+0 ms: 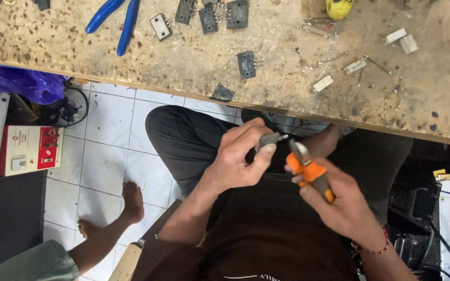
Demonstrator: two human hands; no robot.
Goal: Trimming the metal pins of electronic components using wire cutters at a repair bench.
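My left hand (240,156) pinches a small dark flat component (268,139) with metal leads, holding it over my lap. My right hand (339,200) grips orange-handled cutters (308,169), whose metal jaws point up at the component's leads, close to them or touching. Both hands work just below the edge of a worn wooden bench (287,93).
On the bench lie several similar black components (246,64), blue-handled pliers (115,21), small white blocks (323,82) and metal scraps. A bare foot (131,200) rests on white floor tiles at the left. A red and white box (27,150) and a purple bag (22,82) sit at far left.
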